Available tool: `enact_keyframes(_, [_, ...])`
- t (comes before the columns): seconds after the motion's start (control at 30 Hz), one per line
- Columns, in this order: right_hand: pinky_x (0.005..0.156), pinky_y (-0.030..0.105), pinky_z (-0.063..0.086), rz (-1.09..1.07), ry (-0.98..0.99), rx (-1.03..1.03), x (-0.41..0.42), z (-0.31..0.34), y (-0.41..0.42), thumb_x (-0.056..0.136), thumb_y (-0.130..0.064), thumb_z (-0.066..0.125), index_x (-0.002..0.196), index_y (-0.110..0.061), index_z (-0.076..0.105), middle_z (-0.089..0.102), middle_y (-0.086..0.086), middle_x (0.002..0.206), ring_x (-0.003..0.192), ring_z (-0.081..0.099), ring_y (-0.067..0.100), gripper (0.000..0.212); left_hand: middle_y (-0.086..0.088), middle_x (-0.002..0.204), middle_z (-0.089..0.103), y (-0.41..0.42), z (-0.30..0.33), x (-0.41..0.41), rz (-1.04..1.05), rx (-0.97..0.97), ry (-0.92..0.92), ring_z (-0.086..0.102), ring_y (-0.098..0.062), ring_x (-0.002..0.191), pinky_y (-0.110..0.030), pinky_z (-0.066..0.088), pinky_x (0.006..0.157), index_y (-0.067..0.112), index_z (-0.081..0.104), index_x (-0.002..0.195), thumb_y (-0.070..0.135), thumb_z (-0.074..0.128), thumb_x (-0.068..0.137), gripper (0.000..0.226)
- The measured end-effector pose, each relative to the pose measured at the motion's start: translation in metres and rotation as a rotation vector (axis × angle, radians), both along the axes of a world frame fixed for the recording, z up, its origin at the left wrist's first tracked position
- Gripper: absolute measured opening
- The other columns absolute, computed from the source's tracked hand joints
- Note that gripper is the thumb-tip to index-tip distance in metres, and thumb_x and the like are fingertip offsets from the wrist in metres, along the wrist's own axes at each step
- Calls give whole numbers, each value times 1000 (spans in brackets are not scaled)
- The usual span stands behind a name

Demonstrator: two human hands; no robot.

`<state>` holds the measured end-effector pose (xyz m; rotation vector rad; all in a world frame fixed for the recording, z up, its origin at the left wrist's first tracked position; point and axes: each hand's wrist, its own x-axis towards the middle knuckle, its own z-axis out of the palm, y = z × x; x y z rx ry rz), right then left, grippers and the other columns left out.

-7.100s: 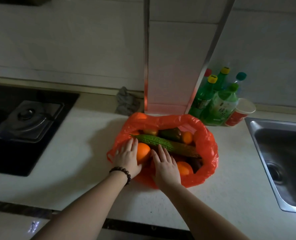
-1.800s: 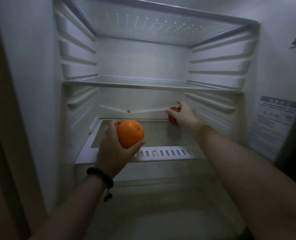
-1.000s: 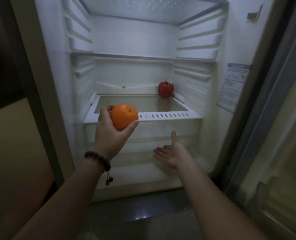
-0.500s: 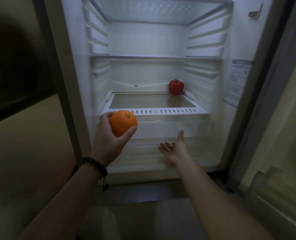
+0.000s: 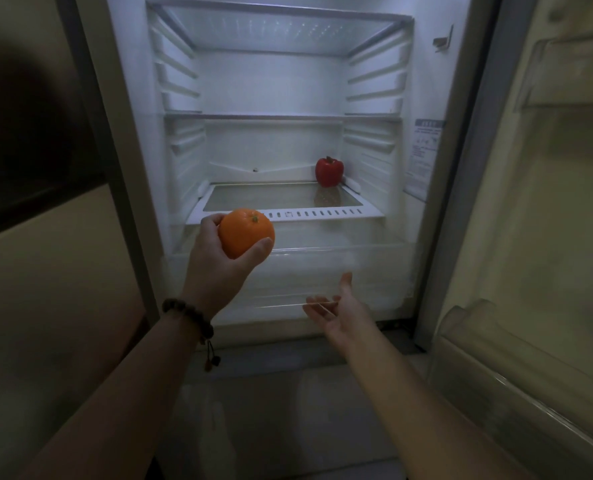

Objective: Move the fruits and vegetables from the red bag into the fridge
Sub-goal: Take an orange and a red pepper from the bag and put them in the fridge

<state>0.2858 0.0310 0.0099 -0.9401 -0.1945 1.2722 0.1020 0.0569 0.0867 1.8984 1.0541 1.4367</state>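
The red pepper (image 5: 329, 171) now stands alone at the back right corner of the lower glass shelf (image 5: 274, 199) of the fridge (image 5: 368, 98), where moments ago the right hand (image 5: 340, 310) was setting it down. That hand has since let go and dropped away; it now hangs low in front of the clear drawer (image 5: 305, 268), palm up, fingers straight and relaxed, holding nothing. The person has also stepped back, so the whole open compartment and the door (image 5: 548, 202) at the right are in view.

The left hand (image 5: 219, 258), with a bead bracelet (image 5: 187, 315) at its wrist, still grips the orange (image 5: 246, 232), fingers and thumb curled round it, raised just in front of the shelf's slotted front edge and not yet inside.

So one item is stored and a second is about to go in, most likely onto the same shelf beside the pepper. The drawer's contents are hard to make out in the dim light; it seems to hold nothing. The red bag is out of view, with more produce presumably left to fetch.
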Motion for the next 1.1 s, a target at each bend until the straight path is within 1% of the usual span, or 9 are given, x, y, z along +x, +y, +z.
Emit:
enact_keyframes(0.2, [77,42,55,-12,9,-16,-3,3,-23,90,-47,53,94,-4,45,58,21,91,83,62,30,43,4,116,43,-11,18,2,-30,-13,-5,48,0,84,-15,39,65,20,38,125,32,70,76,60])
enact_keyframes(0.27, [80,44,52,76,-148,-90,-6,7,-33,92,-40,55,93,-4,49,57,17,86,82,60,29,37,3,116,44,-9,28,3,-53,-23,15,49,-3,86,-16,40,67,18,39,127,32,71,75,62])
enact_keyframes(0.37, [76,37,53,139,-1066,-127,-10,5,-47,89,-33,61,91,-10,61,62,9,84,82,60,23,24,0,118,45,5,46,14,-155,-171,84,51,-13,96,-20,44,69,16,38,129,32,73,73,68])
enact_keyframes(0.47, [75,14,38,-315,-1710,97,-4,16,-56,86,-33,64,105,-17,59,53,4,109,97,49,15,26,-3,120,47,33,61,34,-258,-321,246,52,-15,97,-24,47,73,14,37,130,27,76,74,69])
enact_keyframes(0.57, [108,43,30,-470,-1963,14,18,31,-42,84,-47,60,135,-24,42,33,10,145,136,25,28,60,-6,126,48,67,66,55,-350,-388,493,53,-19,105,-33,50,86,16,38,132,31,76,74,71])
enact_keyframes(0.67, [114,57,14,-226,-2050,-208,32,33,-29,83,-63,48,141,-29,32,27,5,152,144,8,28,69,-6,137,41,94,62,75,-448,-467,674,50,-20,112,-32,50,88,20,31,140,33,72,78,75])
enact_keyframes(0.83, [106,60,30,-321,-2075,-186,34,21,-22,78,-63,44,126,-27,45,46,6,135,135,28,30,60,-3,136,43,127,39,109,-424,-354,1141,53,-15,103,-34,50,89,29,26,143,49,65,80,76])
enact_keyframes(0.97, [99,62,37,-386,-2070,-146,36,15,-18,77,-60,49,122,-26,48,51,7,130,130,36,33,56,-3,128,49,147,15,138,-486,-338,1227,56,-14,94,-27,50,75,28,30,140,43,64,83,68])
enact_keyframes(1.1, [98,62,36,-474,-2129,-109,38,12,-15,68,-55,67,117,-27,48,54,4,123,126,38,30,59,-5,128,49,167,-16,171,-431,-277,1163,54,-22,106,-37,49,88,22,27,140,53,63,80,76])
